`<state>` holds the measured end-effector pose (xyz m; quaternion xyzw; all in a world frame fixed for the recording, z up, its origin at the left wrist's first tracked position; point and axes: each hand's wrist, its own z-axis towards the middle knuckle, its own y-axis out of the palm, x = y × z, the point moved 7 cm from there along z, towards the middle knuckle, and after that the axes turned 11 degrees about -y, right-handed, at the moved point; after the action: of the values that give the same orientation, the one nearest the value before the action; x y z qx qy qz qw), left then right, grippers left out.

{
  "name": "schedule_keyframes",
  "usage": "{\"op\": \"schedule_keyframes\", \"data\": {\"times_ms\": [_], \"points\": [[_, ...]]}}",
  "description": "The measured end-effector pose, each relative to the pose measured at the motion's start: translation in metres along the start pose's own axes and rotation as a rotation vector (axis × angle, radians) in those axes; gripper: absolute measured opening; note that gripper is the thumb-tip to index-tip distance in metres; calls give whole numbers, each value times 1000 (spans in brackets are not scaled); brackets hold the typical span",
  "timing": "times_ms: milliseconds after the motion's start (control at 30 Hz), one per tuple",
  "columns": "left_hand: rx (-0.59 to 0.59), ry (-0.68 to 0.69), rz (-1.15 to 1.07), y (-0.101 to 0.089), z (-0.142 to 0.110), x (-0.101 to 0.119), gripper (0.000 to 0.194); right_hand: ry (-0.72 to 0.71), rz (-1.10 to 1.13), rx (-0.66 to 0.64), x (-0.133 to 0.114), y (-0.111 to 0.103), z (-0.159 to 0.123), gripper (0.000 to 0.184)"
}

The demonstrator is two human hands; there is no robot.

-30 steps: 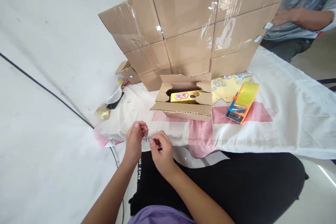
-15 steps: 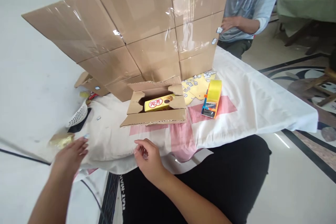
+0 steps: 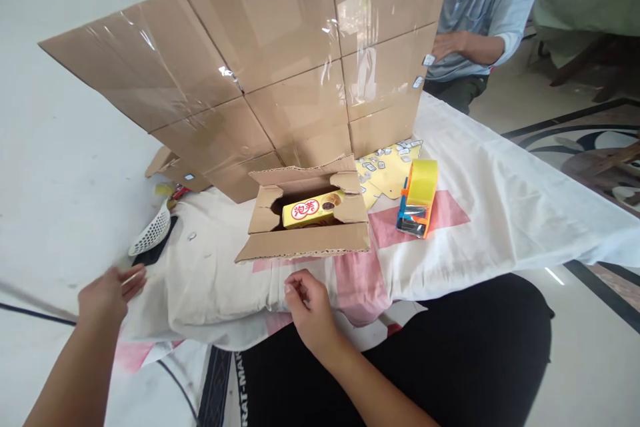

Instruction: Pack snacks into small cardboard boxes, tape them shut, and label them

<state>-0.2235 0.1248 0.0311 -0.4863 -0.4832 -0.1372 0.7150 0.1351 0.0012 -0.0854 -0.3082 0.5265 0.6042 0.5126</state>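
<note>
My left hand [image 3: 107, 293] is at the left edge of the cloth-covered table, fingers pressed together. What they hold, if anything, is hidden. Just beyond it lies a white perforated basket [image 3: 151, 233] on a dark flat object. My right hand [image 3: 311, 307] hovers at the table's front edge, its fingers loosely curled and slightly apart with nothing visible in them. In front of it stands an open cardboard box [image 3: 300, 243], flaps spread. A yellow snack box [image 3: 313, 210] with red lettering sits inside.
A large taped cardboard panel [image 3: 295, 113] stands behind the box. To the right are a tape dispenser [image 3: 419, 200] with yellow tape and a yellow sheet [image 3: 385, 177] bearing small labels. Another person's hand [image 3: 447, 45] is at the panel's right edge. A small cardboard box [image 3: 185, 173] stands behind left.
My left hand has moved left and slightly down. A golden packet seen beside it earlier no longer shows. The view has shifted, and my right hand's fingers have curled a little more.
</note>
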Motion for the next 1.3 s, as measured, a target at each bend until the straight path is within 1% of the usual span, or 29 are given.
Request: {"op": "schedule_keyframes", "data": {"times_ms": [33, 67, 100, 133, 167, 200, 267, 300, 333, 367, 400, 433, 467, 500, 533, 567, 633, 733, 800, 867, 1033, 1100, 1167, 1200, 1267, 1300], "points": [[2, -26, -37, 7, -1, 7, 38, -12, -10, -6, -1, 0, 0, 9], [-2, -34, -71, 16, -4, 19, 34, -23, -24, -12, -1, 0, 0, 10], [-15, -13, -102, 26, -11, 37, 30, -35, -37, -16, -2, 1, -1, 11], [-55, 68, -139, 38, -22, 62, 26, -46, -49, -19, -2, 1, -1, 11], [-76, 146, -148, 49, -36, 90, 26, -57, -58, -22, -3, 2, -1, 11], [-168, 250, -136, 65, -53, 119, 27, -68, -68, -24, -4, 3, -1, 12], [-259, 524, -47, 92, -93, 177, 23, -95, -97, -27, -8, 5, 0, 12], [-278, 673, 28, 105, -113, 201, 20, -110, -116, -28, -11, 6, 1, 13], [-304, 849, 135, 119, -134, 220, 22, -126, -136, -27, -15, 6, 1, 13], [-304, 1004, 231, 132, -150, 234, 29, -143, -151, -23, -19, 6, 2, 14], [-313, 1118, 334, 146, -162, 241, 39, -161, -158, -21, -23, 6, 2, 14], [-320, 1196, 419, 159, -168, 244, 45, -181, -157, -19, -28, 5, 2, 14], [-323, 1233, 481, 170, -171, 244, 45, -201, -148, -14, -31, 4, 3, 14], [-328, 1241, 529, 178, -170, 241, 40, -223, -134, -6, -35, 2, 2, 14], [-326, 1241, 558, 184, -169, 237, 32, -247, -117, 7, -37, -1, 2, 12], [-325, 1253, 576, 188, -169, 233, 29, -268, -103, 25, -39, -5, 2, 11], [-337, 1309, 603, 190, -173, 222, 30, -297, -85, 83, -39, -16, 1, 7], [-376, 1400, 616, 183, -185, 206, 27, -292, -88, 184, -37, -38, 1, 9], [-384, 1395, 602, 178, -189, 200, 28, -292, -106, 245, -40, -52, 3, 11], [-403, 1368, 592, 175, -190, 195, 28, -304, -122, 274, -45, -61, 5, 8], [-449, 1333, 582, 172, -194, 192, 32, -297, -168, 288, -55, -70, 10, 12], [-465, 1301, 572, 164, -194, 191, 30, -280, -184, 275, -57, -70, 11, 12], [-498, 1268, 545, 151, -195, 188, 28, -291, -152, 232, -60, -66, 13, 9], [-526, 1258, 511, 143, -195, 186, 32, -314, -123, 199, -63, -62, 15, 11], [-562, 1249, 426, 128, -196, 181, 40, -373, -79, 117, -70, -54, 18, 35], [-542, 1236, 385, 121, -195, 179, 38, -398, -76, 74, -73, -50, 19, 47]]}}
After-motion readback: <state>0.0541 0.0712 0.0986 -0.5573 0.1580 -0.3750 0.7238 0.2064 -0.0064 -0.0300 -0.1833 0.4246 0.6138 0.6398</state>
